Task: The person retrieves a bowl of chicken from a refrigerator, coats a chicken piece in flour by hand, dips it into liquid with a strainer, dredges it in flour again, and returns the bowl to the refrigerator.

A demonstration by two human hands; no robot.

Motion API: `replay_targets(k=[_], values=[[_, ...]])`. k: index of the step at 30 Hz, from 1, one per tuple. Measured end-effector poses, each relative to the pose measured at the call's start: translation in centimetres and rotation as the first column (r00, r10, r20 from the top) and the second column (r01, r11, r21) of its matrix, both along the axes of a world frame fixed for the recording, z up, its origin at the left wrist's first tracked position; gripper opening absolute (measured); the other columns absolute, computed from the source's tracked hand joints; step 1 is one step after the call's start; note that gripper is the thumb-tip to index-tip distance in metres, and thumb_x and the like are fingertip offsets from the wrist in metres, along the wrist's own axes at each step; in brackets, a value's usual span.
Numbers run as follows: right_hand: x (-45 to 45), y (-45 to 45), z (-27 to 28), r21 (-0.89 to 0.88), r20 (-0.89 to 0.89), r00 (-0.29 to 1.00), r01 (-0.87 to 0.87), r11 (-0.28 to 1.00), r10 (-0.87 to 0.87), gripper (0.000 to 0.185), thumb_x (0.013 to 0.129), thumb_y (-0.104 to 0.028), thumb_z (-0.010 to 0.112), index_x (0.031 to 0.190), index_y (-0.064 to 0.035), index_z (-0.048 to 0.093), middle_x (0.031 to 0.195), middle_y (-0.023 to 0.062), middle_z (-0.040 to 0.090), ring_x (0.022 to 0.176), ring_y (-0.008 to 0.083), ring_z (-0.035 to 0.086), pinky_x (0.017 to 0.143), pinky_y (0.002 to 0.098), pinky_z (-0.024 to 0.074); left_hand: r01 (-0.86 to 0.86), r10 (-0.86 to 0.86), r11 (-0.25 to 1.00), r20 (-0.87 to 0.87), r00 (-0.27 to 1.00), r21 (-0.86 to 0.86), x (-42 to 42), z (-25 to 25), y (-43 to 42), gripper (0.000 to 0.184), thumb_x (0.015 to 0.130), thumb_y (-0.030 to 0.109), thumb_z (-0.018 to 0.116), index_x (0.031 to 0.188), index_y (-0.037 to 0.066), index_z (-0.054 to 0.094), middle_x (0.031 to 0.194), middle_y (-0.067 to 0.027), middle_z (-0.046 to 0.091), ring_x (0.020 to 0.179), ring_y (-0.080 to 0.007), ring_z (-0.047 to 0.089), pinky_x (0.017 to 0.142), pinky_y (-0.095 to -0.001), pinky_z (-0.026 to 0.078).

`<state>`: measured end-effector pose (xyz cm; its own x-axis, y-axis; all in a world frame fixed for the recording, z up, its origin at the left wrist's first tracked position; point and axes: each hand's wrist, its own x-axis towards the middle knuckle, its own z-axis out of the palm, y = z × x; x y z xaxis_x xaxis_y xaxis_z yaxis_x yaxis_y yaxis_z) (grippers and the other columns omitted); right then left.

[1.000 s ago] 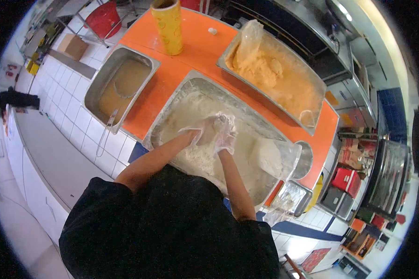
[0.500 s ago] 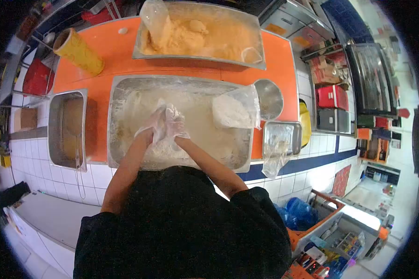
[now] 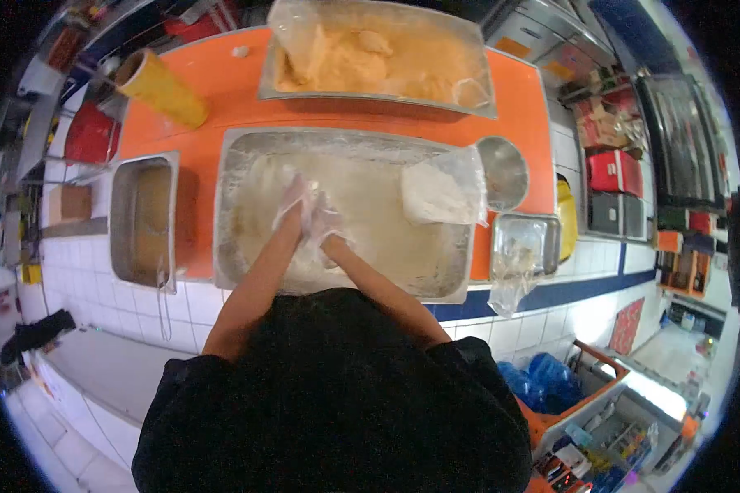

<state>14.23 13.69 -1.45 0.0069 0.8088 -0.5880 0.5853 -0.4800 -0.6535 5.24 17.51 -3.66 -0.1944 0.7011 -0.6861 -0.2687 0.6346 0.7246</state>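
Observation:
Both of my hands wear loose clear plastic gloves dusted with flour. They are close together over the left half of a large metal tray (image 3: pixel 345 140) with a layer of pale flour (image 3: pixel 370 246). My left hand (image 3: pixel 298 201) is closed in toward the right, its fingers pointing up the tray. Against it my right hand (image 3: pixel 325 223) is closed too, a little lower. A small whitish bit shows between them, but I cannot make out what they hold. A clear plastic bag of flour (image 3: pixel 440 193) lies in the tray's right end.
Behind stands a metal tray of orange powder (image 3: pixel 419 70) with a plastic bag. A yellow roll (image 3: pixel 163 89) and a deep metal pan (image 3: pixel 144 222) with a strainer are at left. At right are a metal bowl (image 3: pixel 504 174) and a small tray (image 3: pixel 526 226) on the orange table (image 3: pixel 230 82).
The whole view has shifted, so things appear farther right. My hands have turned and drawn closer together, the right now lower against the left.

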Motion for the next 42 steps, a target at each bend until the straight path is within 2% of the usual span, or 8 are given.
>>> replay_targets(k=[13,15,18,26,28,37,40,42], values=[[8.1,0.1,7.1,-0.045,-0.044,0.997,0.055,0.997,-0.057,0.067,0.094,-0.056,0.033,0.124,0.0001,0.053,0.12,0.0277,0.056,0.112,0.0365,0.055,0.093,0.0422,0.0417,0.421,-0.421,0.898,-0.529,0.736,-0.129,-4.0,9.7,-1.7,0.04,0.093,0.036,0.046,0.095,-0.001,0.061,0.1,-0.0156,0.063,0.082,-0.0235,0.057,0.074,-0.04,0.045],[8.4,-0.4,8.3,-0.021,-0.117,0.989,0.087,0.996,-0.089,0.064,0.092,-0.058,0.039,0.105,0.0017,0.056,0.098,0.0197,0.056,0.093,0.0272,0.052,0.08,0.0393,0.0416,0.879,-0.347,0.468,-0.934,0.087,-0.092,-4.3,11.3,-2.8,0.036,0.091,0.034,0.049,0.096,0.0,0.061,0.088,-0.0163,0.066,0.077,-0.0294,0.062,0.066,-0.0421,0.046],[8.8,-1.0,8.9,-0.11,-0.199,0.975,0.074,0.991,-0.095,0.065,0.089,-0.061,0.047,0.086,0.0024,0.061,0.077,0.0103,0.057,0.073,0.0168,0.05,0.067,0.0352,0.0418,0.979,-0.08,0.147,-0.985,0.154,0.141,-2.9,8.7,-4.2,0.032,0.091,0.019,0.05,0.114,-0.002,0.057,0.095,-0.0205,0.063,0.081,-0.0376,0.061,0.073,-0.0436,0.049],[12.3,-3.5,8.4,-0.21,0.003,0.976,-0.211,0.955,0.217,0.042,0.097,-0.033,0.042,0.105,0.004,0.059,0.099,0.0212,0.064,0.091,0.0364,0.06,0.084,0.0374,0.0446,0.972,-0.424,0.222,-0.89,0.166,0.075,-0.7,5.5,-4.3,0.011,0.077,0.016,0.062,0.081,0.007,0.064,0.081,-0.0184,0.062,0.076,-0.0365,0.059,0.069,-0.0456,0.046],[15.7,-6.2,5.5,0.449,-0.324,0.874,-0.194,0.872,0.362,0.051,0.095,-0.043,0.047,0.118,0.0008,0.059,0.1,0.0084,0.064,0.086,0.0152,0.056,0.082,0.0297,0.0446,0.969,-0.383,0.244,-0.913,0.14,0.047,-0.7,5.2,-4.1,0.009,0.075,0.015,0.062,0.08,0.008,0.064,0.081,-0.0177,0.062,0.076,-0.037,0.06,0.07,-0.0457,0.047],[11.4,-8.5,8.1,0.325,-0.092,0.987,0.157,0.933,-0.134,0.049,0.095,-0.037,0.039,0.1,0.0071,0.061,0.082,0.0157,0.063,0.081,0.0213,0.059,0.075,0.038,0.0462,0.999,-0.194,-0.038,-0.981,-0.006,0.002,1.2,11.8,-8.9,0.027,0.075,0.019,0.059,0.097,0.004,0.061,0.101,-0.0172,0.061,0.094,-0.0352,0.059,0.081,-0.0446,0.046],[8.9,-7.8,8.7,0.145,-0.137,0.971,0.213,0.966,-0.194,0.05,0.093,-0.039,0.046,0.089,0.0073,0.063,0.072,0.0105,0.061,0.069,0.0209,0.057,0.064,0.0387,0.0465,0.93,0.062,-0.182,-0.94,0.336,0.32,0.9,15.0,-10.3,0.025,0.076,0.018,0.057,0.094,0.0,0.061,0.084,-0.0196,0.062,0.074,-0.0391,0.061,0.074,-0.048,0.048],[8.2,-7.5,6.6,0.188,-0.139,0.975,0.199,0.962,-0.174,0.048,0.091,-0.038,0.05,0.083,0.0071,0.064,0.065,0.0091,0.059,0.062,0.0207,0.056,0.058,0.0399,0.0458,0.991,-0.417,-0.119,-0.903,-0.105,-0.061,0.4,14.4,-10.7,0.035,0.079,0.023,0.057,0.107,0.002,0.058,0.114,-0.0196,0.058,0.103,-0.0348,0.057,0.095,-0.0434,0.041]])
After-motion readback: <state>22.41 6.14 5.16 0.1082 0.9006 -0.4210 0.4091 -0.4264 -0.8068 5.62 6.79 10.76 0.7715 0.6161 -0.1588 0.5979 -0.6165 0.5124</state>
